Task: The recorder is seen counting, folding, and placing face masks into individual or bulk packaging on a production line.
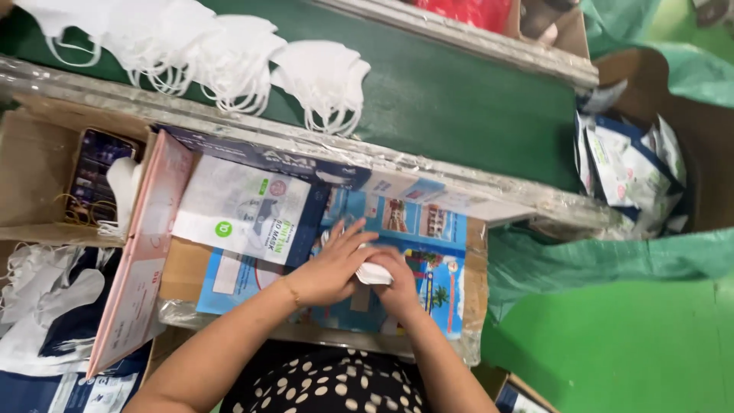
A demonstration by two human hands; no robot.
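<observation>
My left hand [330, 268] and my right hand [397, 279] meet over a blue printed work surface [428, 229], both closed around a folded white face mask [373, 273] held between them. Just left of the hands lies a stack of white and blue mask pouches [241, 208]. Above, on the green conveyor belt [459, 99], a row of loose white face masks [229, 61] with ear loops lies at the upper left.
A cardboard box [34, 168] at left holds a phone [98, 172] and a white mask. A pink board [141, 260] leans beside it. Filled pouches [627, 172] sit in a green-lined box at right. More white masks [46, 291] lie at lower left.
</observation>
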